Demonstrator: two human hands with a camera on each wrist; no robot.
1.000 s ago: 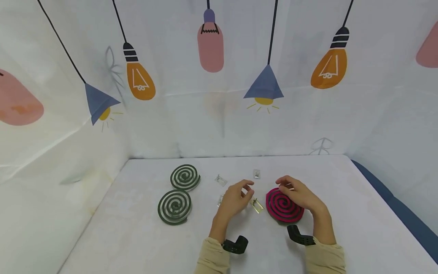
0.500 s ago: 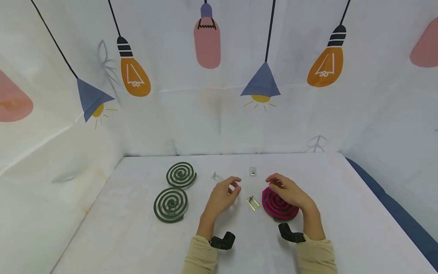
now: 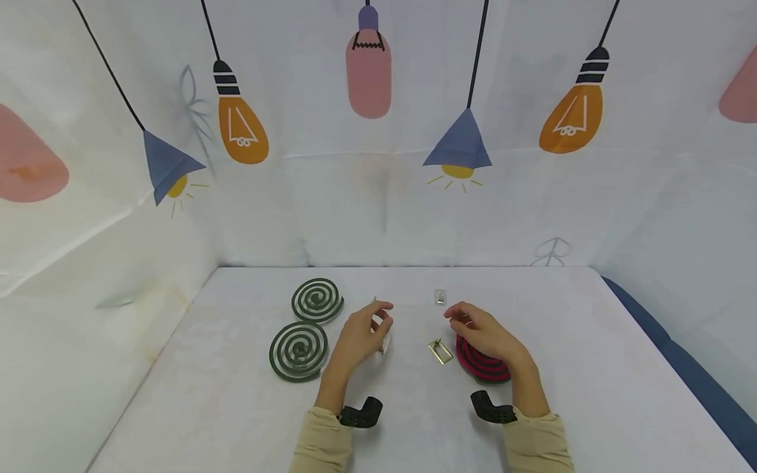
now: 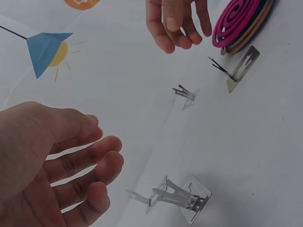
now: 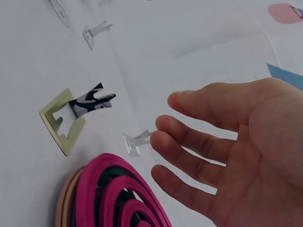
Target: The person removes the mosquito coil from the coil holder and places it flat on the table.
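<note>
My left hand [image 3: 357, 336] hovers with fingers loosely bent and nothing in them. Close to its fingertips in the left wrist view are silver metal coil stands [image 4: 193, 202] with upright prongs, partly hidden by the hand in the head view. My right hand [image 3: 486, 335], also holding nothing, hangs over a stack of mosquito coils with a pink-red one [image 5: 87, 198] on top, covering part of it. Left of that stack lies a gold-coloured coil stand [image 5: 90, 103], its forked prong bent up. A small silver stand [image 3: 440, 297] sits farther back.
Two dark green mosquito coils [image 3: 299, 350] lie flat on the left of the white table [image 3: 207, 394], one behind the other. A white cloth [image 3: 331, 210] printed with lamps hangs behind and beside the table.
My left hand has moved left, away from the gold stand and over the silver ones. My right hand has shifted slightly left above the pink-red coil. The head view has shifted a little.
</note>
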